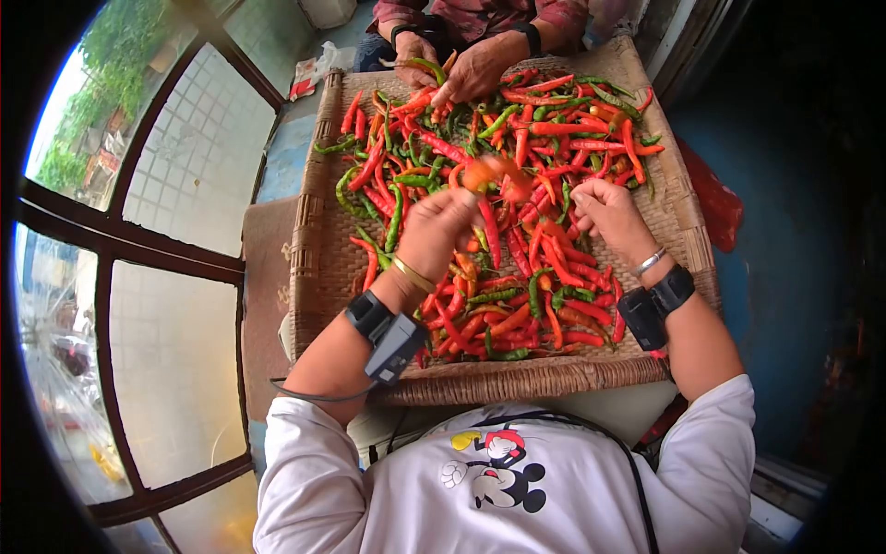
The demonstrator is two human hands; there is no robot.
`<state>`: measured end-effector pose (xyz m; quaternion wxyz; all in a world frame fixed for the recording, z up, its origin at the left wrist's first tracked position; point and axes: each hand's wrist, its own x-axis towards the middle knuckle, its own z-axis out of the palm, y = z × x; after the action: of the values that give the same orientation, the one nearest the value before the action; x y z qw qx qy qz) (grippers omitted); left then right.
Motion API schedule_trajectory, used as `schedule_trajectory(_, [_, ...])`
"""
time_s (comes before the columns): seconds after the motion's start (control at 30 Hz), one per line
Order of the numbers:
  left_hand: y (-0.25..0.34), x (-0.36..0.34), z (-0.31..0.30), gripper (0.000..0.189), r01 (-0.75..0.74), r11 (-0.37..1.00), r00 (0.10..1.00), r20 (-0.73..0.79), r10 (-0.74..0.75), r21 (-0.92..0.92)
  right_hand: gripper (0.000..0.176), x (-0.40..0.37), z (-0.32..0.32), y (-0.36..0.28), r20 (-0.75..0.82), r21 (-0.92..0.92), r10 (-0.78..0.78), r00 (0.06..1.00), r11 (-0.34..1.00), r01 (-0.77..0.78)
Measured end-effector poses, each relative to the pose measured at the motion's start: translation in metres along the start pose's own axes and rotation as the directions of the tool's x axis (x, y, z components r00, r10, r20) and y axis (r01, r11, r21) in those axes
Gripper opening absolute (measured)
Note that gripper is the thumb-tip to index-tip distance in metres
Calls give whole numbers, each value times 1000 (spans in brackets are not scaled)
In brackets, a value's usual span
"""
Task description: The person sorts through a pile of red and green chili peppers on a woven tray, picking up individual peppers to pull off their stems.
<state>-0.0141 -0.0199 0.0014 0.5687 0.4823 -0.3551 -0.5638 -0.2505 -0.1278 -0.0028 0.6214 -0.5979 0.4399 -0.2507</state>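
Red, orange and green chili peppers [563, 258] lie in a loose heap on a woven tray [318, 222]. Above the heap, my left hand [438, 231] is closed in a pinch, and an orange-red chili pepper [494, 174], smeared by motion, shows at its fingertips. My right hand [609, 220] is over the right side of the heap with thumb and fingers pressed together. Whether anything small sits in that pinch cannot be made out. The two hands are apart, with peppers lying beneath and between them.
Across the tray, another person's hands [471, 69] hold a green pepper [422, 66]. Framed windows [175, 231] stand along the left. A red bag [712, 198] is beside the tray's right edge. A raised woven rim [526, 379] borders my side.
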Motion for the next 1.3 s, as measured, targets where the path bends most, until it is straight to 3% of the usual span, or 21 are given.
schedule_trajectory(0.07, [-1, 10, -5, 23, -51, 951, 979, -204, -13, -304, 19, 10, -10, 21, -29, -462, -342, 939, 838, 291])
schedule_trajectory(0.13, [-8, 14, -15, 27, -32, 952, 954, -293, -62, -306, 19, 4, -8, 15, -48, -569, -365, 930, 775, 275])
schedule_trajectory(0.2, [-13, 12, -10, 29, 76, 969, 941, -303, -148, -236, 21, 1, -5, 7, -26, -765, -450, 893, 584, 272])
schedule_trajectory(0.27, [-16, 5, -2, 25, 233, 962, 949, -180, -257, -145, 35, -2, 1, -3, 14, -733, -333, 943, 638, 236])
schedule_trajectory(0.33, [-27, 2, 1, 21, 307, 952, 952, 10, -307, -13, 42, 5, 3, 11, 165, -760, -578, 799, 442, 477])
schedule_trajectory(0.37, [-32, -1, 4, 21, 316, 947, 947, 44, -318, 61, 42, 6, 2, 16, 170, -757, -580, 796, 440, 483])
schedule_trajectory(0.4, [-31, -5, 10, 20, 320, 938, 940, 78, -332, 135, 41, 6, 3, 16, 212, -833, -522, 826, 346, 432])
schedule_trajectory(0.43, [-28, -10, 16, 19, 341, 937, 928, 133, -349, 75, 41, 5, 4, 15, 242, -893, -458, 855, 238, 381])
schedule_trajectory(0.47, [-30, -11, 18, 18, 364, 917, 907, 162, -389, 161, 41, 5, 4, 15, 245, -892, -462, 853, 237, 385])
schedule_trajectory(0.57, [-43, -13, 17, 18, 292, 936, 911, 241, -335, 197, 9, 8, 5, 15, 263, -924, -509, 820, 113, 366])
schedule_trajectory(0.63, [-42, -11, 15, 21, 304, 905, 879, 279, -387, 296, 9, 7, 0, 13, 275, -920, -526, 804, 97, 379])
schedule_trajectory(0.73, [-35, -13, 19, 24, 304, 924, 901, 246, -357, 230, 12, -3, 5, -11, 286, -918, -568, 772, 69, 390])
schedule_trajectory(0.8, [-30, -16, 22, 23, 307, 940, 910, 242, -336, 150, 16, -12, 11, -26, 258, -896, -622, 739, 132, 424])
schedule_trajectory(0.87, [-31, -17, 22, 25, 199, 973, 942, 250, -224, 120, 17, -18, 19, -33, 236, -891, -647, 725, 153, 427])
schedule_trajectory(0.9, [-34, -18, 23, 25, 203, 972, 941, 250, -228, 119, 15, -21, 23, -35, 162, -764, -547, 822, 458, 455])
schedule_trajectory(0.93, [-38, -18, 25, 26, 98, 989, 958, 260, -125, 113, 14, -26, 27, -37, 125, -565, -413, 902, 718, 407])
schedule_trajectory(0.97, [-40, -19, 26, 27, -11, 994, 963, 270, -18, 107, 13, -30, 31, -40, 172, -238, -126, 977, 957, 166])
schedule_trajectory(1.0, [-41, -19, 26, 27, -11, 994, 962, 272, -18, 108, 14, -36, 34, -46, 238, -114, -16, 971, 993, 44])
schedule_trajectory(1.07, [-41, -19, 24, 28, 53, 994, 894, 439, -91, 97, 16, -37, 39, -32, 343, 42, 28, 939, 998, -45])
schedule_trajectory(1.2, [-31, -23, 27, 21, 161, 956, 872, 418, -254, 244, 18, -36, 46, -14, 430, 152, 89, 899, 974, -169])
schedule_trajectory(1.3, [-23, -22, 27, 19, 196, 945, 884, 371, -286, 261, 20, -38, 47, -21, 406, 65, 61, 912, 993, -95])
